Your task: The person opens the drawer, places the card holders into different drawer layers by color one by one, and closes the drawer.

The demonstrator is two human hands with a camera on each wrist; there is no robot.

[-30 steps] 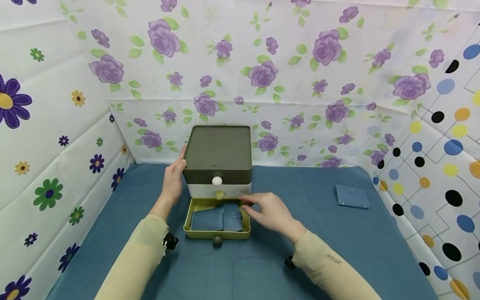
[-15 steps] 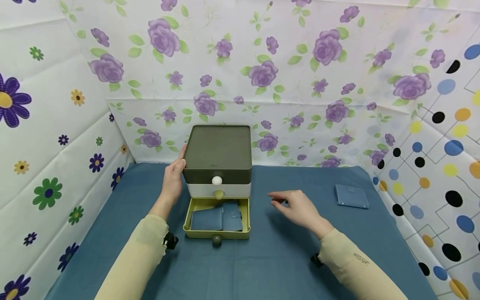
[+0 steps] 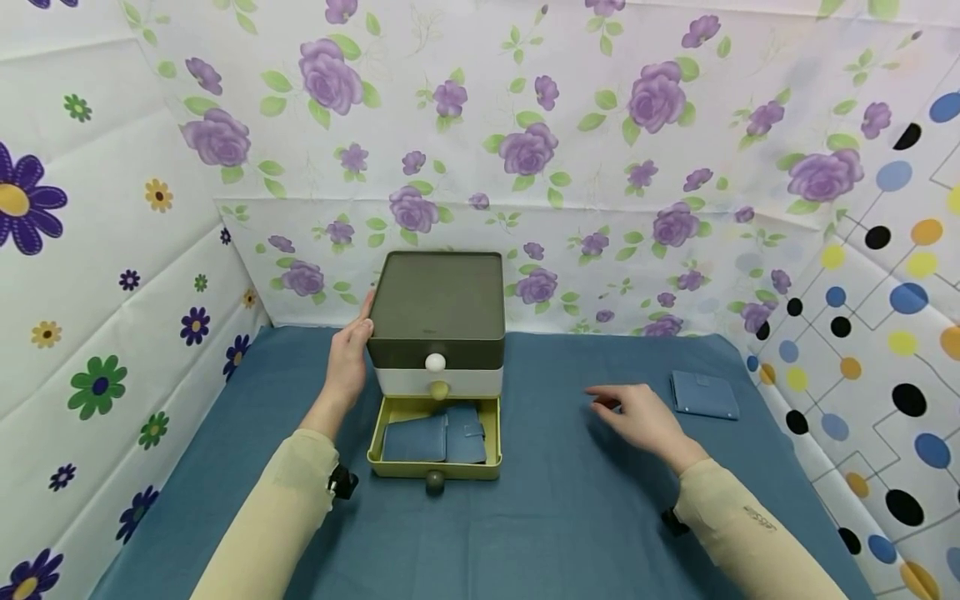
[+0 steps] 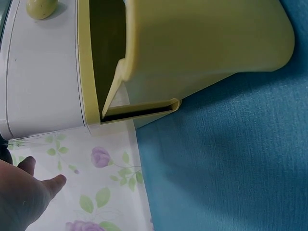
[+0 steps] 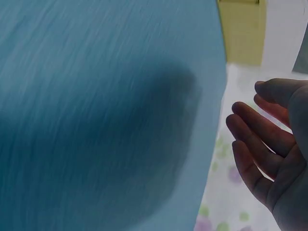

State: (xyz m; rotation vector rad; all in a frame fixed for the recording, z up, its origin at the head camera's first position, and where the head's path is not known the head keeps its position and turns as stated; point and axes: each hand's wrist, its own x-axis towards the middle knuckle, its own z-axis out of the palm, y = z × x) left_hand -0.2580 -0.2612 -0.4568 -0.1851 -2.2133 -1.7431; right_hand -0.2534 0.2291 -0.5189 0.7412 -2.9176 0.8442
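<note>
A small drawer box [image 3: 438, 296] with a dark olive top and a white middle tier stands at the back of the table. Its lowest drawer [image 3: 382, 469], yellow-green with a dark round knob, is pulled out. Inside lie two blue wallets: a wider one [image 3: 414, 439] at the left and a clasped one [image 3: 465, 434] at the right. Against the box's left side rests my left hand [image 3: 347, 360], fingers extended. My right hand [image 3: 637, 415] hovers over the cloth with loosely bent fingers and holds nothing. Nearest to it is another blue wallet [image 3: 705, 395] on the table.
Blue cloth [image 3: 540, 517] covers the table. A flowered sheet [image 3: 585, 167] hangs behind it. Printed sheets, flowers on the left and dots on the right, border both sides.
My right hand has left the drawer's right edge and moved right across the cloth toward the wallet there. The left hand and the drawer box stay where they were.
</note>
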